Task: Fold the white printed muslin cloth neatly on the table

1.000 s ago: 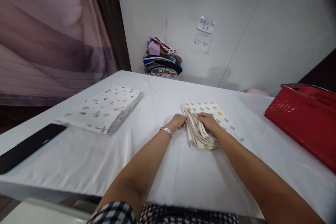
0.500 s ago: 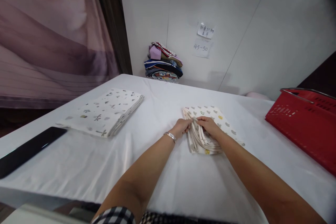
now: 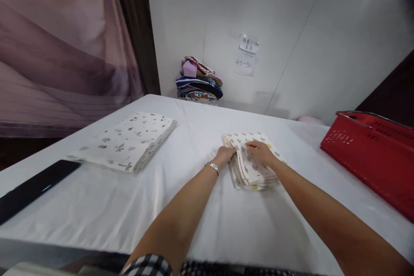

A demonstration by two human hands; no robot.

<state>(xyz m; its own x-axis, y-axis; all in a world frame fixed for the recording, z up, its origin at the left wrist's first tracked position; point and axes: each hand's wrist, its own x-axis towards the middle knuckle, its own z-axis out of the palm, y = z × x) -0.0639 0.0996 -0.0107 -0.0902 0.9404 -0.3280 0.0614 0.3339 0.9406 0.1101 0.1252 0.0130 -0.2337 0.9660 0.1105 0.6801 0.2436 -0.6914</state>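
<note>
A folded white cloth [image 3: 257, 174] printed with grey shapes and a few yellow spots lies on the white-covered table, its layered edges facing left. My left hand [image 3: 225, 155], with a silver bracelet at the wrist, is closed on the cloth's left edge, fingers pinching the layers. On the upper face of the cloth rests my right hand [image 3: 261, 154], its fingers stretched out and slightly blurred. Farther left lies another folded white cloth [image 3: 129, 140] with grey plant-like prints, apart from both hands.
A black flat device [image 3: 39, 185] sits at the table's left edge. The red basket [image 3: 368, 155] with a metal handle stands at the right. Behind the table [image 3: 190, 198], a pile of folded fabrics [image 3: 199, 82] stands against the wall. Paper notes [image 3: 245, 64] hang there.
My right hand has let go of the bunched layers and now lies on top. The cloth's upper layer has been laid over flatter, while my left hand keeps its hold on the edge.
</note>
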